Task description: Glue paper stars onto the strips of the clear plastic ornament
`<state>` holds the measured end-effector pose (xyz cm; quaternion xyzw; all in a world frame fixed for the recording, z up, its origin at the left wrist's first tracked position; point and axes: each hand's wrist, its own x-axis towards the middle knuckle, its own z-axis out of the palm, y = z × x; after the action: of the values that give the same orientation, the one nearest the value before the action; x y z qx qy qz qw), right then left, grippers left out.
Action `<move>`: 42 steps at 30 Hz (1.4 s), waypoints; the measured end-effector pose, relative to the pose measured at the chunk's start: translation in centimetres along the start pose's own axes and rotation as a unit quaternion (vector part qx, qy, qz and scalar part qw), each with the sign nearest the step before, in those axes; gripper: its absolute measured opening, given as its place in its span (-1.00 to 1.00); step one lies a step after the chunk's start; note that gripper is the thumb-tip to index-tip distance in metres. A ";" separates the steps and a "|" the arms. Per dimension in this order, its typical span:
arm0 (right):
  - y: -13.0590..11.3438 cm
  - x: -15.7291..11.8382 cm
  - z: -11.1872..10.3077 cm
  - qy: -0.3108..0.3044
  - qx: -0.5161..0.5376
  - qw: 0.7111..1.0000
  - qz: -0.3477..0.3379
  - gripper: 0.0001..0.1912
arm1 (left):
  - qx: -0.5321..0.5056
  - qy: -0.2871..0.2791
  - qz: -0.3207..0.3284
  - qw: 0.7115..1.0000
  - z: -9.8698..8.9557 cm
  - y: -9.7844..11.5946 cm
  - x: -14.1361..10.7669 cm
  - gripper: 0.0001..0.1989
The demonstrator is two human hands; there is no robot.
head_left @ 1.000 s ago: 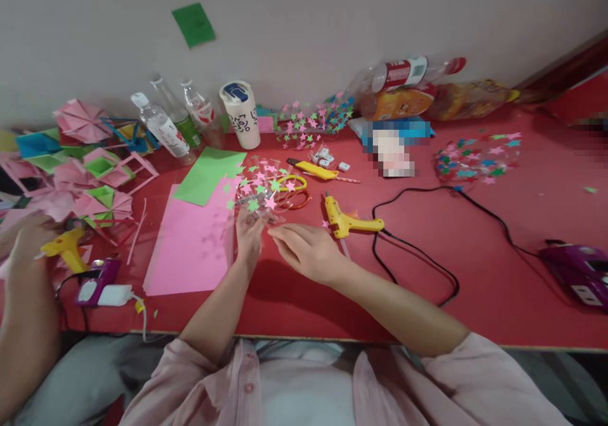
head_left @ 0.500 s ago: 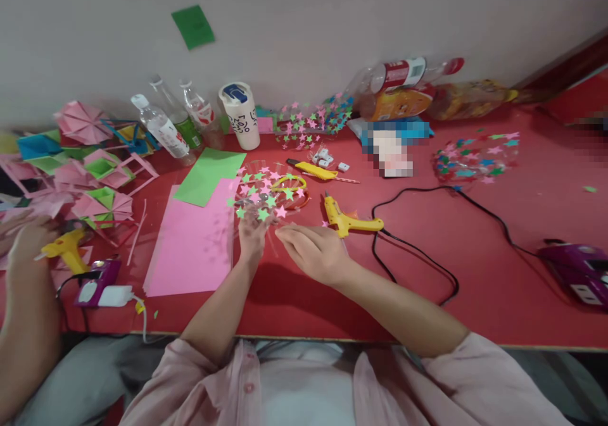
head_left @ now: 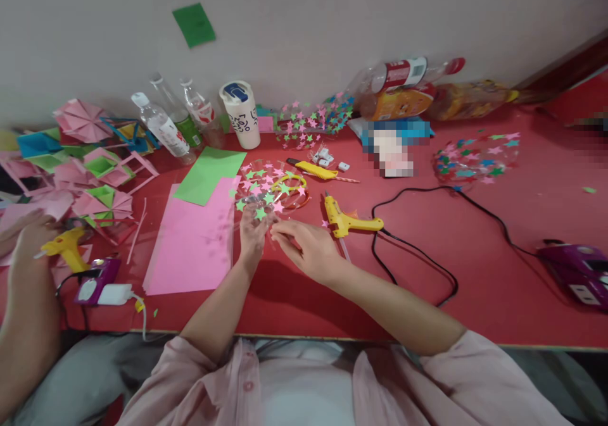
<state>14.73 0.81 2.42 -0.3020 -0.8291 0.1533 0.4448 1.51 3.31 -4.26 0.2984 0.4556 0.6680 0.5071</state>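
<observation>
A clear plastic piece [head_left: 260, 188] covered with pink and green stars is in my left hand [head_left: 253, 233], whose fingers close on its near end, partly hidden beneath it. My right hand [head_left: 308, 249] is closed in a pinch, its fingertips right at the near edge of the plastic. Whatever lies between those fingertips is too small to make out. Behind the plastic lie yellow-handled scissors [head_left: 297, 184], partly seen through it. A yellow glue gun [head_left: 349, 222] rests just beyond my right hand, its black cord running right.
Pink sheets [head_left: 190, 249] and a green sheet [head_left: 209, 169] lie left. A yellow utility knife [head_left: 316, 169] lies behind the scissors. Bottles [head_left: 164, 128] and a white tumbler [head_left: 241, 116] stand by the wall. A purple power strip [head_left: 577, 274] sits right. Another person's arm [head_left: 31, 287] is at left.
My right hand has shifted slightly left, bringing its fingertips closer to the plastic's near edge. The star-covered plastic has tilted a little in my left hand.
</observation>
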 end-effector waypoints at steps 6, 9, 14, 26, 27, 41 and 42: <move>0.2 -0.1 0.1 0.018 -0.014 0.999 -0.029 -0.78 | -0.012 -0.004 0.017 1.000 0.0 0.1 0.0 -0.58; 0.2 -0.1 0.1 0.017 -0.020 0.999 -0.024 -0.78 | -0.016 -0.001 0.022 1.000 -0.1 0.0 0.1 -0.59; 0.3 -0.1 -0.3 0.002 -0.027 0.999 -0.029 -0.83 | -0.001 -0.007 0.013 1.000 -0.1 0.1 0.1 -0.61; 0.1 0.1 -0.2 0.009 -0.016 0.999 -0.034 -0.83 | 0.020 0.001 0.018 1.000 -0.1 0.0 0.2 -0.64; 0.1 0.1 -0.2 0.016 -0.017 0.999 -0.033 -0.81 | 0.020 0.000 0.018 1.000 -0.1 0.0 0.2 -0.65; -0.5 0.9 -2.4 0.083 -0.015 0.994 -0.070 -0.72 | -0.012 -0.028 0.043 0.999 0.1 0.9 -0.3 -0.69; -0.5 1.0 -2.7 0.089 -0.030 0.993 -0.070 -0.75 | -0.009 -0.021 0.044 0.999 0.1 0.9 -0.3 -0.69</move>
<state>16.36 1.02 4.89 -0.2686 -0.8095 0.0695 0.5174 1.31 2.97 -3.41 0.3275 0.4250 0.6872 0.4897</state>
